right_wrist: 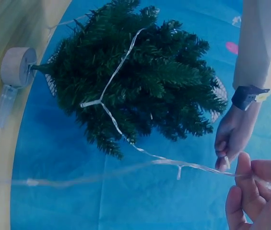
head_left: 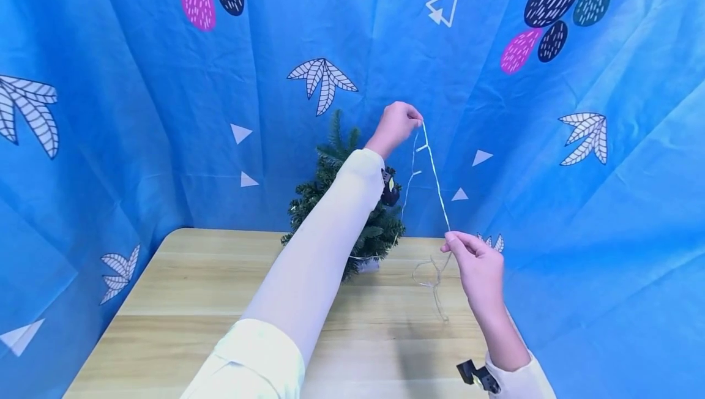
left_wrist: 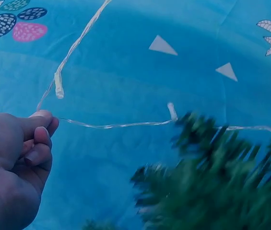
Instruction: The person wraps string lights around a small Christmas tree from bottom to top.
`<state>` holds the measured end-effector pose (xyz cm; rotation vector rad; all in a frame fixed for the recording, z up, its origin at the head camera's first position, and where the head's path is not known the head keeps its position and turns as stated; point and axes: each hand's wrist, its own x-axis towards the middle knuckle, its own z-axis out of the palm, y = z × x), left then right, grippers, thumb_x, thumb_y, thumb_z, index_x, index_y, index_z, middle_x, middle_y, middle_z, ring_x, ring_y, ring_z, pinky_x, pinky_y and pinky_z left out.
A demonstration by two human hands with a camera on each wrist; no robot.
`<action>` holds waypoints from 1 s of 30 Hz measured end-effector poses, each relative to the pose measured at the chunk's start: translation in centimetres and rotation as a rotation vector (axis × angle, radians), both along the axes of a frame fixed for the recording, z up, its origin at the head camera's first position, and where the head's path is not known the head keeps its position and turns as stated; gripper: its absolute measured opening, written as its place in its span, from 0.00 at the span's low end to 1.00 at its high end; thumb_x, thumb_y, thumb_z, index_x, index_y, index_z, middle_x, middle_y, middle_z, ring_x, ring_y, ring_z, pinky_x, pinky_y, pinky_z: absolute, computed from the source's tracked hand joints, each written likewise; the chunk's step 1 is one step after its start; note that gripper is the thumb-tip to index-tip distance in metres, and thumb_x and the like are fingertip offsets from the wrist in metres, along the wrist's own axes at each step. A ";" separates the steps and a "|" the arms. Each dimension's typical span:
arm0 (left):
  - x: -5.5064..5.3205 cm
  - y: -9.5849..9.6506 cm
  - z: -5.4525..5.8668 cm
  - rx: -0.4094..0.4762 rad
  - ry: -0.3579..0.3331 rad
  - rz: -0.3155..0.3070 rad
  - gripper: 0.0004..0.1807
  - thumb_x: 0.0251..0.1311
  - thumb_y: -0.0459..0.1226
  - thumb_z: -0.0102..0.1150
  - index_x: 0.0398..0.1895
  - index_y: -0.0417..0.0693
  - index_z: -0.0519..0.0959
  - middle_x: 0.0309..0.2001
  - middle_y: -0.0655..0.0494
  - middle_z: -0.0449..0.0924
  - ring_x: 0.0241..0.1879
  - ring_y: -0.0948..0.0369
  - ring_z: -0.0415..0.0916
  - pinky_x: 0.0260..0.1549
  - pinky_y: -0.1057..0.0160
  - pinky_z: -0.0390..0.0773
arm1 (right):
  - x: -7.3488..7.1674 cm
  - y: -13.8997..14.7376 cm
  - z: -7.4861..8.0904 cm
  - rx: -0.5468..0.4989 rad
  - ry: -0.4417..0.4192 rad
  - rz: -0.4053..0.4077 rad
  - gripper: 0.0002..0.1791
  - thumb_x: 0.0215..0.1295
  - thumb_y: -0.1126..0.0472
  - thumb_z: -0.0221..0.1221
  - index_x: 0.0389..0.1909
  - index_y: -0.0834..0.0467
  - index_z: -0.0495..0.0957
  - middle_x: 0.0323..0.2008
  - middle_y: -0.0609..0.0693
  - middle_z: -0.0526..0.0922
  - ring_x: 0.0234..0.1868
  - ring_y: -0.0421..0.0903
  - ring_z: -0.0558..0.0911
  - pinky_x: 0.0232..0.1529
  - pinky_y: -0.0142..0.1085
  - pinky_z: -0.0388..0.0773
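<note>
A small green artificial Christmas tree [head_left: 311,197] stands on the table, partly hidden behind the left forearm in the head view. Right of the treetop, my left hand [head_left: 395,125] pinches a thin clear wire of string lights [head_left: 435,169] with thumb and fingertips. From those fingertips one length slopes down to my right hand [head_left: 479,270], which pinches it lower and nearer. Another length hangs back toward the tree. In the right wrist view the wire [right_wrist: 121,64] crosses the branches, carrying small bulbs. The tree's round base [right_wrist: 15,67] shows there too.
A loose tail of wire [head_left: 437,295] lies on the wooden table [head_left: 182,301] below the right hand. Blue patterned cloth [head_left: 264,81] encloses the back and sides. Each wrist wears a small black camera mount [head_left: 478,377].
</note>
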<state>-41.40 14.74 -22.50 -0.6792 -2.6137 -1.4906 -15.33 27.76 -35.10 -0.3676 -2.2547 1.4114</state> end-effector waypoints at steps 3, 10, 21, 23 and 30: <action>-0.6 -0.8 0.3 0.007 -0.002 0.003 0.11 0.73 0.38 0.56 0.49 0.45 0.86 0.50 0.54 0.84 0.47 0.60 0.78 0.49 0.61 0.79 | 0.0 -0.3 0.1 0.004 0.000 0.009 0.21 0.66 0.39 0.63 0.45 0.51 0.88 0.33 0.44 0.88 0.44 0.42 0.77 0.36 0.36 0.68; -2.0 -3.1 0.6 0.000 0.008 0.042 0.11 0.73 0.37 0.56 0.49 0.45 0.86 0.52 0.54 0.84 0.51 0.60 0.78 0.51 0.61 0.78 | 0.3 -1.2 0.2 0.030 -0.027 0.054 0.21 0.66 0.39 0.63 0.47 0.49 0.87 0.34 0.45 0.89 0.42 0.44 0.77 0.28 0.40 0.67; -3.9 -6.7 1.7 -0.089 0.055 0.065 0.13 0.74 0.38 0.54 0.53 0.44 0.84 0.55 0.52 0.83 0.53 0.59 0.77 0.53 0.61 0.76 | 0.6 -3.0 1.0 0.073 -0.003 0.110 0.19 0.68 0.38 0.61 0.46 0.46 0.88 0.37 0.46 0.87 0.48 0.40 0.79 0.42 0.37 0.73; -4.0 -7.4 1.9 -0.114 0.036 0.067 0.14 0.75 0.39 0.54 0.54 0.45 0.84 0.56 0.53 0.82 0.52 0.59 0.76 0.53 0.60 0.76 | 0.5 -3.3 1.2 0.075 0.004 0.120 0.19 0.68 0.38 0.61 0.45 0.46 0.88 0.38 0.46 0.87 0.48 0.40 0.78 0.44 0.39 0.73; -4.0 -9.6 2.8 -0.338 0.086 0.096 0.15 0.76 0.44 0.52 0.55 0.54 0.84 0.59 0.59 0.81 0.56 0.60 0.76 0.58 0.58 0.74 | -0.2 -4.6 2.0 0.057 0.053 0.164 0.17 0.67 0.39 0.62 0.43 0.46 0.88 0.33 0.48 0.88 0.53 0.39 0.76 0.56 0.43 0.70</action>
